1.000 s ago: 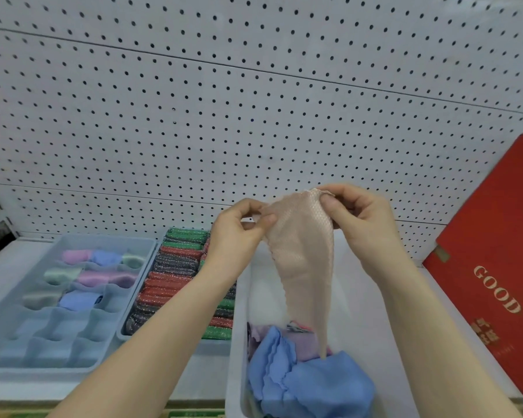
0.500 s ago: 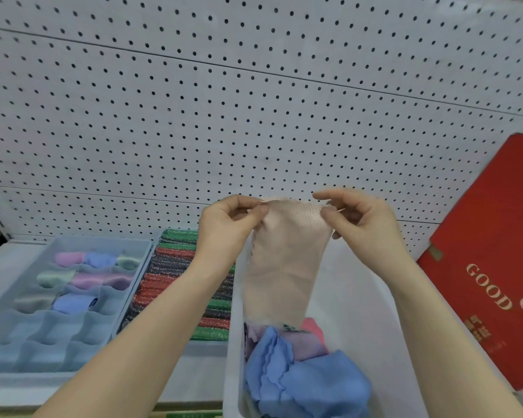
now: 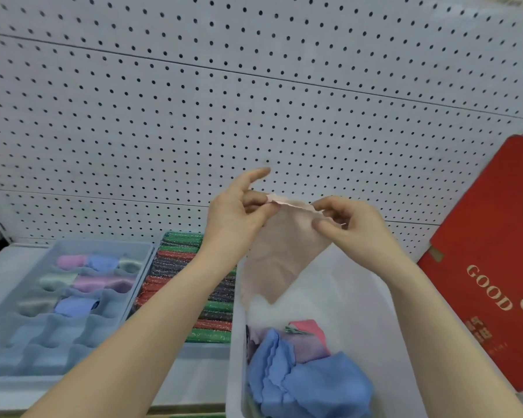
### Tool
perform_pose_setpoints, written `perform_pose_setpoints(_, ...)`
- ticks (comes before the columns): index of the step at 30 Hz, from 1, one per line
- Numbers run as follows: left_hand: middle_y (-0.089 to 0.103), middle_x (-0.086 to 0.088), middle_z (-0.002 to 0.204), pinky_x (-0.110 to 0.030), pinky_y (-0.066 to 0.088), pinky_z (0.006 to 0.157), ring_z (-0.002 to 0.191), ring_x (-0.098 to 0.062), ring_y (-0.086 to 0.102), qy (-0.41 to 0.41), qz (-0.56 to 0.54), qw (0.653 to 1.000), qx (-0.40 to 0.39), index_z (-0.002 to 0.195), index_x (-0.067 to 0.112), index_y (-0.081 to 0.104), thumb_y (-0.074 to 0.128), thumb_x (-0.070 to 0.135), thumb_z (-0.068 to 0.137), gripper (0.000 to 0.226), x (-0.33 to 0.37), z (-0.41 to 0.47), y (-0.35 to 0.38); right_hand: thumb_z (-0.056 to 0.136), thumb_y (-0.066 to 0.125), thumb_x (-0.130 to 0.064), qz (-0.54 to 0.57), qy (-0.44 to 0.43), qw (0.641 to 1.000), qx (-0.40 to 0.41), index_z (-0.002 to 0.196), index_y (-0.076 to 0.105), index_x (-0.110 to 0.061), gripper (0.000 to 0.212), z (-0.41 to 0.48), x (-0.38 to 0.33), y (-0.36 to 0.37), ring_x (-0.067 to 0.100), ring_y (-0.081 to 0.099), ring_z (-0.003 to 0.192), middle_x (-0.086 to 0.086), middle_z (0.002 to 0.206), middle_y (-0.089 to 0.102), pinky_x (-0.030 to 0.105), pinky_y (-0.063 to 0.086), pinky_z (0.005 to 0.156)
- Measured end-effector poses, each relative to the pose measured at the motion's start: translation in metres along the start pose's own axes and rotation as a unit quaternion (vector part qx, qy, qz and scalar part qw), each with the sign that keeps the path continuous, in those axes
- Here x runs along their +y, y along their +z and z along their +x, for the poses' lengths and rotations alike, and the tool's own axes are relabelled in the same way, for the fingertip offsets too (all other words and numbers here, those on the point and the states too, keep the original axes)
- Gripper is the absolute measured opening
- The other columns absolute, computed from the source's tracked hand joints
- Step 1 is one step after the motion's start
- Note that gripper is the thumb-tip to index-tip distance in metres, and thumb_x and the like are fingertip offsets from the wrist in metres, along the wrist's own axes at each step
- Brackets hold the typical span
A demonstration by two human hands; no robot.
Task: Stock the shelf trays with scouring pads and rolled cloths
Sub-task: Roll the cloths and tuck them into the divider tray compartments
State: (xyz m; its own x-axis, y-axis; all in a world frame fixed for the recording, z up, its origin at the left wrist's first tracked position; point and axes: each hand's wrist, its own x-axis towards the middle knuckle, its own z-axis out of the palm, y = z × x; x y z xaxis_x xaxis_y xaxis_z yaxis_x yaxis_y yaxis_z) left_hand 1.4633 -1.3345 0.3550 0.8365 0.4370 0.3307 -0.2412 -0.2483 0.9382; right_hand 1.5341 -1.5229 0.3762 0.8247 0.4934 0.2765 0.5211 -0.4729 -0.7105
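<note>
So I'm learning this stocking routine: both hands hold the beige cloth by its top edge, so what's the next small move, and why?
Probably start rolling the beige cloth down from its top edge. The left hand and right hand pinch its upper corners, it hangs flat and unrolled above the white bin, and the divided tray holds only rolled cloths, with front cells empty.

- A single head-worn wide-angle camera is looking forward and slightly down from the person's own standpoint.
- It is facing a white pegboard wall [image 3: 254, 95] square on, at close range.
- Both forearms are reaching up into frame from the bottom edge.
- The shelf surface [image 3: 194, 378] is filling only the lower part.
</note>
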Motion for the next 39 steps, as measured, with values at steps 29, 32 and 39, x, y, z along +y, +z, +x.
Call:
perform_pose_setpoints(29, 0.063, 0.014, 0.069, -0.030, 0.055, 0.072, 0.067, -0.007, 0.061, -0.028, 0.078, 0.992, -0.097, 0.087, 0.038, 0.073, 0.085, 0.041, 0.068, 0.022, -0.006, 0.003, 0.007, 0.085, 0.074, -0.024, 0.003, 0.001, 1.000, -0.010, 0.077, 0.073, -0.026, 0.008, -0.001, -0.016, -0.010, 0.004, 0.042, 0.050, -0.008, 0.071, 0.066, 0.016, 0.036, 0.054)
perform_pose_setpoints(32, 0.054, 0.016, 0.054, -0.030, 0.045, 0.059, 0.053, -0.007, 0.049, -0.033, 0.068, 0.993, -0.085, 0.075, 0.030, 0.068, 0.082, 0.037, 0.073, 0.015, -0.011, 0.000, 0.011, 0.086, 0.070, -0.019, 0.039, 0.024, 0.999, 0.024, 0.084, 0.073, -0.026, 0.008, 0.000, -0.016, -0.006, 0.009, 0.052, 0.060, 0.000, 0.080, 0.067, 0.023, 0.044, 0.060)
perform_pose_setpoints(39, 0.073, -0.003, 0.077, -0.052, 0.058, 0.078, 0.075, -0.027, 0.070, -0.030, -0.033, 0.994, -0.103, 0.080, 0.024, 0.070, 0.070, 0.044, 0.078, 0.020, 0.002, -0.010, 0.027, 0.091, 0.066, -0.007, 0.230, 0.040, 0.972, 0.037, 0.107, 0.062, -0.017, 0.019, 0.001, -0.030, 0.006, 0.011, 0.067, 0.073, -0.001, 0.089, 0.068, 0.026, 0.052, 0.073)
